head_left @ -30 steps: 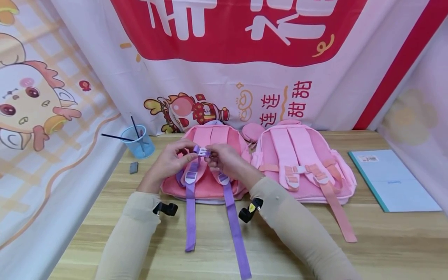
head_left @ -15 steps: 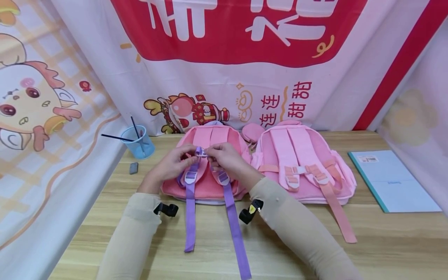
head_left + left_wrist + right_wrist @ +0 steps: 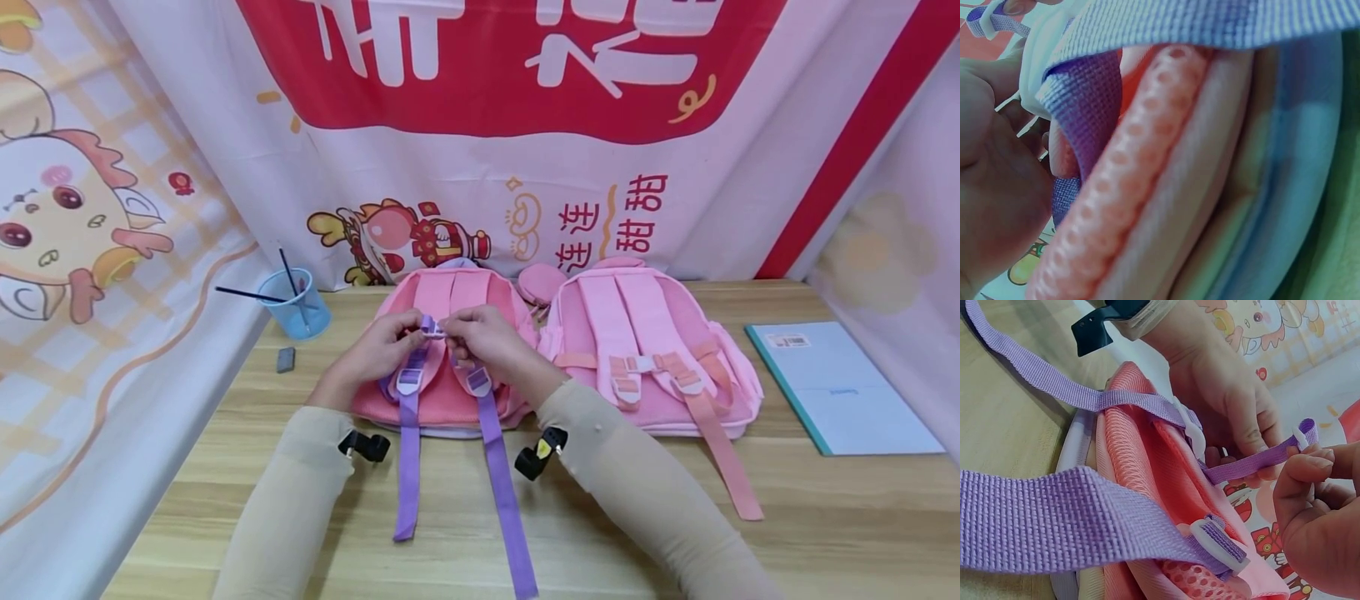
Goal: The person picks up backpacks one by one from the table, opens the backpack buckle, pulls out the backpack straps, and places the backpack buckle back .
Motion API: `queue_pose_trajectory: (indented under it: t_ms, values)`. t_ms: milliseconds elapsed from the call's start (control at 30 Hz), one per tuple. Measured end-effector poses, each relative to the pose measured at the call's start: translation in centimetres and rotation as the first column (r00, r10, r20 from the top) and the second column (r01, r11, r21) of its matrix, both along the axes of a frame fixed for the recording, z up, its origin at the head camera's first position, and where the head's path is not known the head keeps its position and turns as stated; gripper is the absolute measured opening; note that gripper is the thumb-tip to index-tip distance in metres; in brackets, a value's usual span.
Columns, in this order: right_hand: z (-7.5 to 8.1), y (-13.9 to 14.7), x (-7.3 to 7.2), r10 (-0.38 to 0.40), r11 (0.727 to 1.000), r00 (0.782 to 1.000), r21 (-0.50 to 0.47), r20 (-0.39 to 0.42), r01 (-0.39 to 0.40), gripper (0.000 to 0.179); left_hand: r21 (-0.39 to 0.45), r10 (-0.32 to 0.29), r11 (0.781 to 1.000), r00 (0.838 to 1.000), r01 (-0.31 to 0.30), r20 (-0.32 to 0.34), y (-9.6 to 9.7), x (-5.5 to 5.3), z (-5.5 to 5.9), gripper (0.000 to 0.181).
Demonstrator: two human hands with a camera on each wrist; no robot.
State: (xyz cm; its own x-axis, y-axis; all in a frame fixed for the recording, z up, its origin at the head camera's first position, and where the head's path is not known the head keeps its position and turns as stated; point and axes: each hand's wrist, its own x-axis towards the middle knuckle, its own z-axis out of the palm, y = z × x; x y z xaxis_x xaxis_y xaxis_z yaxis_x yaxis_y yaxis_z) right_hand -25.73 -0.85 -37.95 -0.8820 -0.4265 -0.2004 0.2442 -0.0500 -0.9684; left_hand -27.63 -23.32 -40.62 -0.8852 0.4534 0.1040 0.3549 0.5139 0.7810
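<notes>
A pink backpack point(image 3: 467, 412) with purple straps lies with its shoulder straps facing up. Over it, my left hand point(image 3: 378, 346) pinches a narrow purple strap point(image 3: 1250, 465), fingertips near its white buckle point(image 3: 1300, 437). Thumb and fingers of my right hand point(image 3: 489, 340) pinch the buckle end from the other side, so the fingers hide much of it. The strap loops back beyond the buckle in the right wrist view. Wide purple webbing point(image 3: 1210, 26) crosses close in front of the left wrist camera. White adjusters point(image 3: 1219, 547) sit on the lower shoulder straps.
A second pink backpack point(image 3: 585, 321) with peach straps lies right beside it. Further right is a light blue folder point(image 3: 847, 387). At the left stand a blue mesh cup point(image 3: 306, 318) with pencils and a grey eraser point(image 3: 286, 360). Two loose purple strap ends point(image 3: 408, 475) hang toward the front.
Both hands stay over the backpack. The white buckle has turned and is now more covered by the fingers. My left forearm has shifted slightly to the right.
</notes>
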Motion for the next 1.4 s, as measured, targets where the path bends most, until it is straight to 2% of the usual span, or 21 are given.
queue_pose_trajectory:
  t_ms: [433,600,900,1167,1300,1400]
  values:
    - [0.5,0.5,0.2,-0.014,0.998,1.0,-0.056,0.008,0.014,0.021,0.011,-0.003,1.0,1.0,0.002,0.023,0.2,-0.2,-0.5,0.016]
    - [0.6,0.8,0.2,-0.02,0.997,1.0,-0.073,-0.002,0.02,0.022,0.001,-0.006,1.0,1.0,0.006,-0.003,0.3,-0.3,-0.8,0.017]
    - [0.6,1.1,0.5,-0.021,0.995,1.0,-0.095,0.007,0.021,0.02,-0.053,-0.047,0.998,0.998,0.045,-0.04,0.6,-0.4,-1.3,0.019]
    - [0.5,1.1,0.8,0.009,0.997,1.0,-0.071,-0.025,-0.011,0.021,-0.079,-0.068,0.995,0.996,0.063,-0.06,0.7,-0.1,-0.8,0.017]
    - [0.3,1.2,0.8,0.022,0.999,0.999,-0.048,-0.029,-0.023,0.022,-0.085,-0.015,0.996,0.999,0.011,-0.041,0.6,0.5,0.1,0.013]
    - [0.2,1.4,0.8,0.015,0.999,1.0,-0.048,-0.015,-0.015,0.021,-0.032,0.02,0.999,0.999,-0.021,-0.036,0.7,0.8,1.2,0.015]
